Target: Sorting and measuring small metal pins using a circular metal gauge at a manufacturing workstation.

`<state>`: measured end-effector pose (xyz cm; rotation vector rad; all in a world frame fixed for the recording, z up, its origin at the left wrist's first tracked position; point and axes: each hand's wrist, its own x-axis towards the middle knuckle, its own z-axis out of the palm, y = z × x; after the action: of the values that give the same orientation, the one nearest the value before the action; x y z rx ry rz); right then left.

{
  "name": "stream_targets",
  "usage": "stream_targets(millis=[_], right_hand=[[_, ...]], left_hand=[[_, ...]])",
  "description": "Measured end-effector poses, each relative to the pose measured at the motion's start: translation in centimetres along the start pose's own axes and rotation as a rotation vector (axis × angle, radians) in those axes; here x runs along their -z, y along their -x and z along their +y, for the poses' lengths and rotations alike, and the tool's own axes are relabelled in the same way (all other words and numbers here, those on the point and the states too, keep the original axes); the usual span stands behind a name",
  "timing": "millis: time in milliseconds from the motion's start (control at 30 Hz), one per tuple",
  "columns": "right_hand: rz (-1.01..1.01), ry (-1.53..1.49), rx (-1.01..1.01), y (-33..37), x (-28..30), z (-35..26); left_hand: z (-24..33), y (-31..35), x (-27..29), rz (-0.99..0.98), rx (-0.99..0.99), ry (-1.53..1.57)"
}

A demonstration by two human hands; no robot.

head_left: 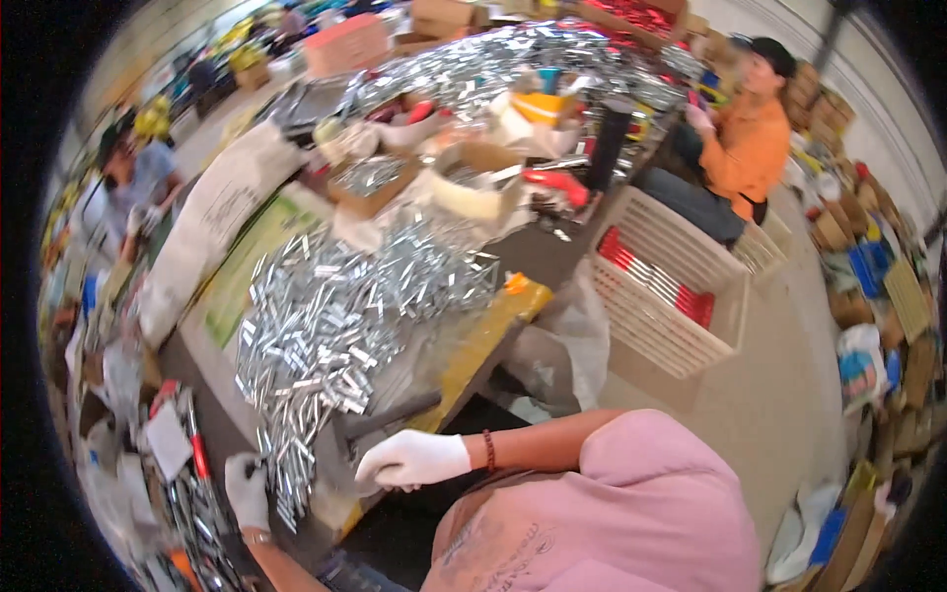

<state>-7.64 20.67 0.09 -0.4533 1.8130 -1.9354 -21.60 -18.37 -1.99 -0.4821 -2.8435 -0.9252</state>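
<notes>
Loose Metal Pieces: Handling and Surroundings

The small silvery metal pieces (321,331) lie in a loose heap on the tabletop (409,370), tapering toward its near corner. Each piece is probably light, stiff and hard to damage; smooth surfaces are likely to slip under gloved fingers. Pieces cross one another and may drag their neighbours. Best hold: pinch a single piece at mid-length, starting from the thin outer tail.

The gloved left hand (247,490) is just beside this tail, fingers partly curled; whether it grips a piece cannot be told. The gloved right hand (414,460) is near the yellow-covered edge, fingers bent inward, thumb close to them; its contents, if any, are hidden.

A dark bar (393,416) lies between the right hand and the heap, obstructing a direct reach. Along the tabletop's left side, a white sack (222,212) limits access. Toward the far end, an open cardboard box (373,185) holds more silvery parts.

Beyond the yellow-covered edge, a white plastic crate (681,340) on the floor contains red-and-silver items (656,276). A co-worker in orange (755,148) sits behind it.
</notes>
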Motion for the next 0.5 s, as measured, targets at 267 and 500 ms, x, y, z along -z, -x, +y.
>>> stream_targets(millis=[267,500], right_hand=[[0.051,0.013,0.105,-0.2,0.5,1.0],[0.063,0.061,0.156,0.0,0.4,1.2]], left_hand=[[1.4,0.4,-0.2,0.024,0.12,0.097],[2.4,0.5,-1.2,0.095,0.071,0.09]])
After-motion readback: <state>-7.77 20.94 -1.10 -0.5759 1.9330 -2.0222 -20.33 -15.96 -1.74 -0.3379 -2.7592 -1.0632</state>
